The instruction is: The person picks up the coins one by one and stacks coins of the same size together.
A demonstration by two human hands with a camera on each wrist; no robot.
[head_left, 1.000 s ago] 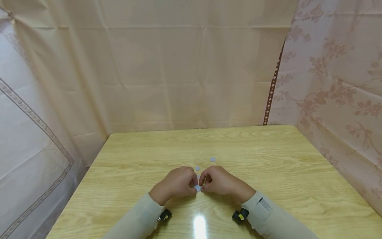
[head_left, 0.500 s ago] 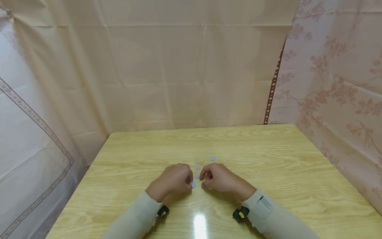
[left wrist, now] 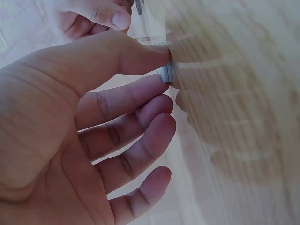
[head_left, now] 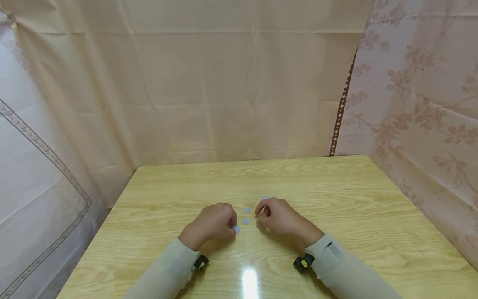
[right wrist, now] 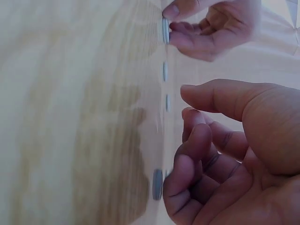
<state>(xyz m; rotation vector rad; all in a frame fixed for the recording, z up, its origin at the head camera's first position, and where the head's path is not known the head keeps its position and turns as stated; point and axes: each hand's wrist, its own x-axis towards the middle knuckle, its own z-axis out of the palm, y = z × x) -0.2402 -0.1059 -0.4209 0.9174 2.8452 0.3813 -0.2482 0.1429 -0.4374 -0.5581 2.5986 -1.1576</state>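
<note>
In the head view my left hand pinches silver coins between thumb and fingertips, at the tabletop. The left wrist view shows these coins edge-on, at least two stacked together. My right hand hovers with loosely curled fingers and nothing between them; a gap parts its thumb from the index finger. Between the hands lie two single coins, a nearer one and a smaller-looking farther one. Another coin lies just beyond the right hand, mostly hidden by it; the right wrist view shows a coin beside the curled fingers.
The wood-grain table reaches back to a beige curtain. A floral cloth hangs at the right and a pale cloth at the left. Light glares on the table's near part.
The hands have drawn apart. My left hand moved left and slightly away with its coins; my right hand let go of them and shifted right and farther, partly covering the far coin.
</note>
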